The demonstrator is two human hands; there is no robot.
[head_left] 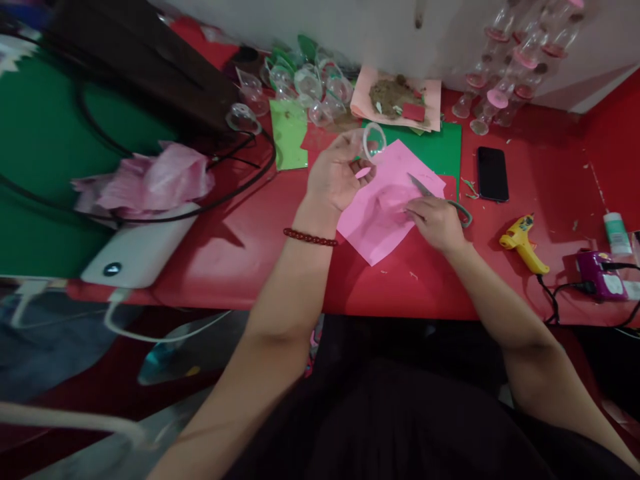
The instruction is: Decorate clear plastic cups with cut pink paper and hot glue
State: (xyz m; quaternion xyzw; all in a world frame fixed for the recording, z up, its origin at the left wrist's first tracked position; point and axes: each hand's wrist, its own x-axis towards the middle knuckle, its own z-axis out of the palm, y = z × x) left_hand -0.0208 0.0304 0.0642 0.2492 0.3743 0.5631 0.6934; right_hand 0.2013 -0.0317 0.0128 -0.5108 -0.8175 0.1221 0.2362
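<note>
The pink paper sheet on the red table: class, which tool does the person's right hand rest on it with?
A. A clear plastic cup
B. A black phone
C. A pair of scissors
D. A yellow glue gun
C: the right hand holds the scissors, blades pointing across the pink paper sheet; the glue gun and phone lie untouched aside.

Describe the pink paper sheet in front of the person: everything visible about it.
The pink paper sheet is thin, plain and light pink, roughly four-cornered and turned like a diamond. It lies flat on the red table, slightly creased in the middle, its far corner overlapping a green sheet. The right hand, holding scissors, presses on its right side. The left hand holds a clear plastic ring over its upper left edge.
</note>
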